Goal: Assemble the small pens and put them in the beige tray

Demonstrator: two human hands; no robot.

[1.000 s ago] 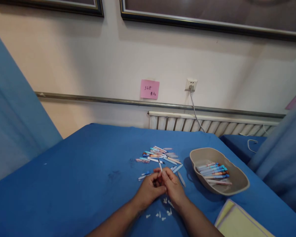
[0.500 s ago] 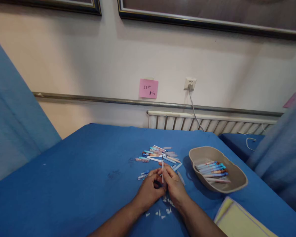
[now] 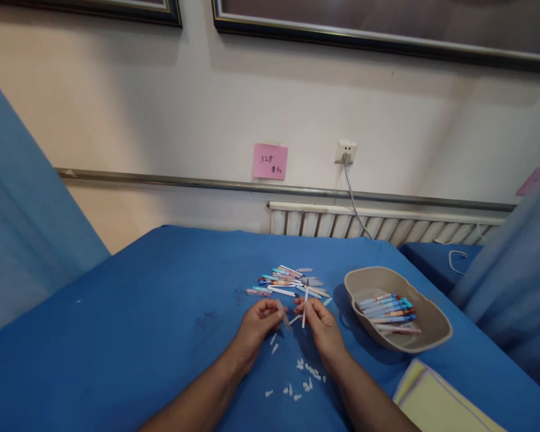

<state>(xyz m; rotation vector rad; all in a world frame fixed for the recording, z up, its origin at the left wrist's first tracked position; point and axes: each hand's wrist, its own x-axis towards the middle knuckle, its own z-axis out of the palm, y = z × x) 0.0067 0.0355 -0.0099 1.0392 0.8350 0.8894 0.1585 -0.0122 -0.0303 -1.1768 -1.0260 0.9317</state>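
My left hand (image 3: 256, 324) is closed in a pinch on a pale pinkish pen barrel (image 3: 283, 314), tilted on the blue cloth's near side of the pens. Between the thumb and fingers of my right hand (image 3: 321, 329) is a slim white pen refill (image 3: 305, 312), held nearly upright with its dark tip up. The two held pieces are apart. Another white stick (image 3: 294, 320) shows between the hands. Small white cone-shaped pieces (image 3: 309, 369) lie scattered below. Beyond my fingers is a loose pile of pens and pen parts (image 3: 288, 277).
To the right stands a beige basin (image 3: 425, 335) with several blue, orange and pale pens (image 3: 389, 309) in it. A yellow folded cloth or pad (image 3: 436, 402) lies at the near right edge. Blue cloth (image 3: 162, 330) covers the table; a radiator (image 3: 324, 222) runs behind it.
My hands have moved apart, the left to the left and the right slightly to the right. The refill and the barrel now show separately, and more white cone pieces are uncovered.
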